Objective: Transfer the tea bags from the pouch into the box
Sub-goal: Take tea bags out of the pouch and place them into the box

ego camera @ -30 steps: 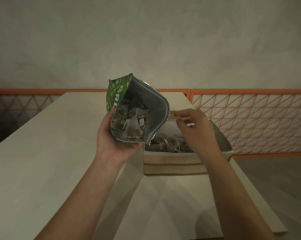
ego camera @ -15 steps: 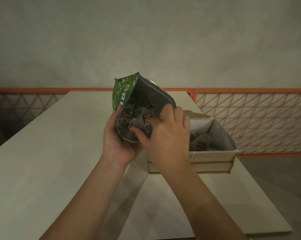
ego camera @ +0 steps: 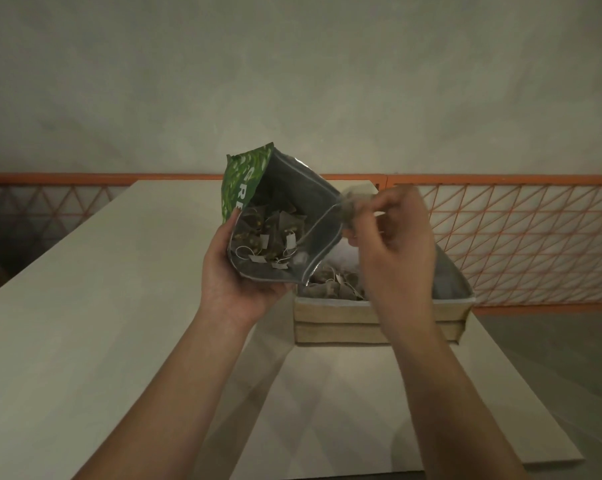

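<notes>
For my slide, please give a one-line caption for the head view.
Left hand holds the open green pouch while right hand carries a tea bag above the box.

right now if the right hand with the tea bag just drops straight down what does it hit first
Probably the tea bags in the box. The right hand pinches a tea bag beside the pouch rim, seemingly above the box; depth is uncertain.

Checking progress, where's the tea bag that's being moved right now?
Head view, right of centre: the tea bag is pinched in the right hand, just past the pouch, above the box.
</notes>
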`<action>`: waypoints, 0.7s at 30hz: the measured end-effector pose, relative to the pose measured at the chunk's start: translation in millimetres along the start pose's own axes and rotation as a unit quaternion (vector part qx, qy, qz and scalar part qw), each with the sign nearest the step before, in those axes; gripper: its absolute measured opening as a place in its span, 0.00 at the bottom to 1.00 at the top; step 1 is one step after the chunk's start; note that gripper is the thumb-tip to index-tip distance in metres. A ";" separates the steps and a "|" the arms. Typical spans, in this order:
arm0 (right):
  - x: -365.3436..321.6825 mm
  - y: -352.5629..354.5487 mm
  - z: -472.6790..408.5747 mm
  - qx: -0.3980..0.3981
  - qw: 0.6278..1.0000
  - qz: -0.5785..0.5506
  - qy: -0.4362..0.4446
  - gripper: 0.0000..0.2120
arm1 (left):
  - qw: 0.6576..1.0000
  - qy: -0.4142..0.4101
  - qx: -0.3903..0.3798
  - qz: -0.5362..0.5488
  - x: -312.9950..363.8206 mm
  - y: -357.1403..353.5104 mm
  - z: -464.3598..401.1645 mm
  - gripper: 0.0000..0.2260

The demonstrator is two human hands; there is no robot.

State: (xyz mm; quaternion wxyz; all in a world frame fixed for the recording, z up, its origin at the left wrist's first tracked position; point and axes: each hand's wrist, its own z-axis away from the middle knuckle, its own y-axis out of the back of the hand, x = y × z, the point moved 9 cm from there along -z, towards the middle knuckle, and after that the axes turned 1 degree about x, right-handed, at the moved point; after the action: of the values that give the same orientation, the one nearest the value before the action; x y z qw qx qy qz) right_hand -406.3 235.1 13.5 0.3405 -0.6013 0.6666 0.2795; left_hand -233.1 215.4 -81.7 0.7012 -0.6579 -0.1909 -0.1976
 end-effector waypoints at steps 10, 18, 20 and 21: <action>15.1 57.6 -29.2 0.092 0.992 -0.077 -0.025 0.05 | 0.999 0.016 -0.035 0.031 -5.0 -5.2 -2.3 0.20; 71.2 45.0 -32.9 -0.015 0.994 0.040 -0.105 0.07 | 0.999 0.018 -0.028 0.033 -7.0 -3.1 -1.7 0.22; 82.1 44.4 -33.1 -0.025 0.991 0.080 -0.107 0.06 | 0.999 0.018 -0.029 0.036 -7.1 -3.1 -2.6 0.22; 86.1 42.1 -32.4 -0.041 0.985 0.120 -0.114 0.04 | 0.999 0.020 -0.028 0.036 -7.4 -2.8 -2.8 0.22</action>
State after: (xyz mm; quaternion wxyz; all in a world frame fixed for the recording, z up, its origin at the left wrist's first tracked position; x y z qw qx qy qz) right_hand -455.7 162.1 -36.2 0.3529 -0.4946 0.6790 0.4120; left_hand -240.8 212.6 -83.4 0.6930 -0.6796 -0.1473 -0.1903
